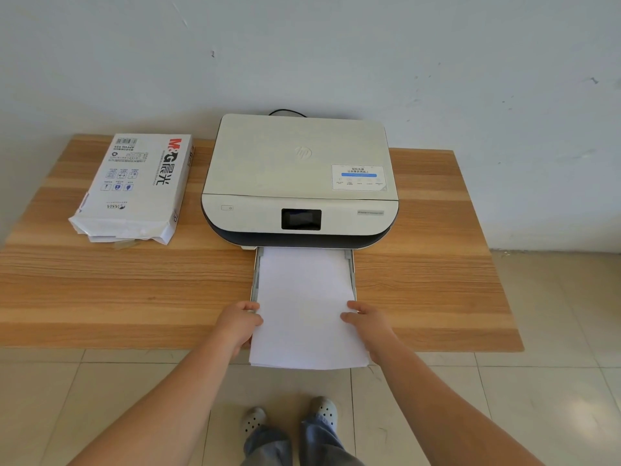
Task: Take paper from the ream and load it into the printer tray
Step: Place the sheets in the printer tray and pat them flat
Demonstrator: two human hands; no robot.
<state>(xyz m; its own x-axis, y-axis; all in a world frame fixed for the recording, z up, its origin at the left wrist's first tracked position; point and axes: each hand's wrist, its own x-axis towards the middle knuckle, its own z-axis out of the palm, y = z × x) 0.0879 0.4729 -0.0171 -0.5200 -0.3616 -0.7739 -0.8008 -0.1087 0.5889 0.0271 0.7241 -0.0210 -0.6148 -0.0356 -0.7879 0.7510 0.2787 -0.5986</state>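
A white stack of paper [305, 307] lies in the pulled-out printer tray [351, 264], its far end under the white printer [299, 176] and its near end hanging past the table's front edge. My left hand [240, 322] grips the stack's left edge and my right hand [364, 322] grips its right edge, thumbs on top. The opened ream [134, 190], a white wrapper with red and black print, lies flat on the table left of the printer, its torn end facing me.
The wooden table [134, 290] stands against a pale wall [302, 55]. A black cable [285, 112] runs behind the printer. Tiled floor [537, 381] lies in front and to the right, with my feet in grey clogs [322, 413] below the table edge.
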